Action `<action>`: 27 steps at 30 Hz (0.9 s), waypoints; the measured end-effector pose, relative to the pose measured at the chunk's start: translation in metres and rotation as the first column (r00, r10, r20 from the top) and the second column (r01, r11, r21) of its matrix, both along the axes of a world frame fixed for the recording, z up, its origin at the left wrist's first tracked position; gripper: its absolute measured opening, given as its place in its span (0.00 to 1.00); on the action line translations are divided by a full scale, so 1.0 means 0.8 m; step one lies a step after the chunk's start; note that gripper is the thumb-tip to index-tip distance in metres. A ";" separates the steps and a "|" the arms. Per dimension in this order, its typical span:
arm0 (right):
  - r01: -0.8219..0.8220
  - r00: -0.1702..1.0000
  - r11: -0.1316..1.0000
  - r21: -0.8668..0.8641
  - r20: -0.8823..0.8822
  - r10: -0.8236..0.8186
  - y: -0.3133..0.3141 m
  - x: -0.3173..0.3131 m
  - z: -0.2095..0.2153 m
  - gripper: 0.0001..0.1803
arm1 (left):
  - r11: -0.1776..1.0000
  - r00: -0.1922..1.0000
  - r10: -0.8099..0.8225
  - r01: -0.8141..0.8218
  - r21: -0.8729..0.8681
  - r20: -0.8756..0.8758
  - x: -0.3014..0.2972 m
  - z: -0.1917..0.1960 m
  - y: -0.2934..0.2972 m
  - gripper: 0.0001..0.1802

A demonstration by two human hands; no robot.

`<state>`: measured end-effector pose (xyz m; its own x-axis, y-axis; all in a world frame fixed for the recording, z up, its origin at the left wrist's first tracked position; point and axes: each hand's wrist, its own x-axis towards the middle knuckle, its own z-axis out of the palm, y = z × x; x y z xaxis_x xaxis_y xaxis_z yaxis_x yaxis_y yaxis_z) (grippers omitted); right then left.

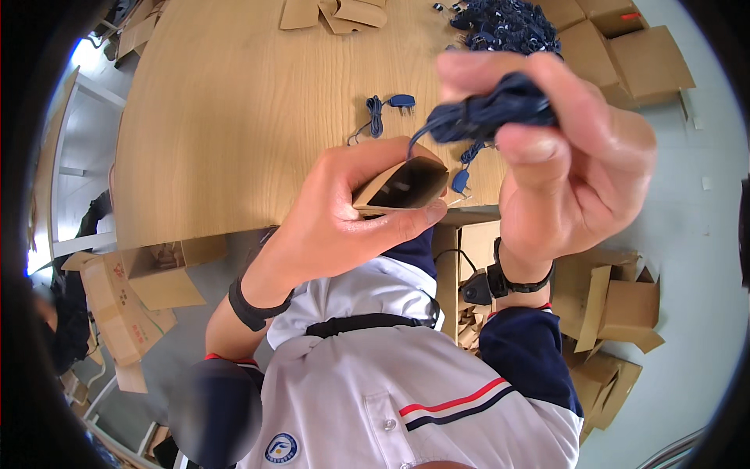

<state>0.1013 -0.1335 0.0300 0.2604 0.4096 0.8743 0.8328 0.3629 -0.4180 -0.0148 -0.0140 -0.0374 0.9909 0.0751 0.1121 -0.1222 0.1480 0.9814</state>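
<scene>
My left hand is wrapped round a small brown cardboard box, its open end facing up toward me. To the right and higher, my right hand pinches a bundled dark blue cable between thumb and fingers. A strand of that cable runs down into the box's mouth; what lies deep inside is too dark to make out. On the table beyond the box lies a blue power adapter with its coiled cord. Another blue adapter rests near the table edge, partly behind my hands.
A heap of dark blue adapters and cables sits at the table's far right. Flattened cardboard pieces lie at the far edge of the wooden table. Open cartons stand at the right, with more cartons at the lower left.
</scene>
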 end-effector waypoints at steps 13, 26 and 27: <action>0.207 0.958 0.835 -0.510 0.277 -0.068 -0.009 -0.020 -0.030 0.12 | 0.941 0.982 -0.166 0.130 -0.313 -0.092 -0.012 -0.015 0.030 0.23; 0.012 0.980 0.643 -0.766 -0.119 -0.160 -0.007 -0.048 -0.066 0.19 | 0.987 0.995 -0.056 0.066 0.144 -0.077 -0.009 -0.083 0.036 0.16; -0.003 0.982 0.651 -0.759 -0.126 -0.143 -0.008 -0.050 -0.071 0.19 | 0.983 0.991 -0.110 0.120 0.138 -0.079 -0.009 -0.083 0.040 0.12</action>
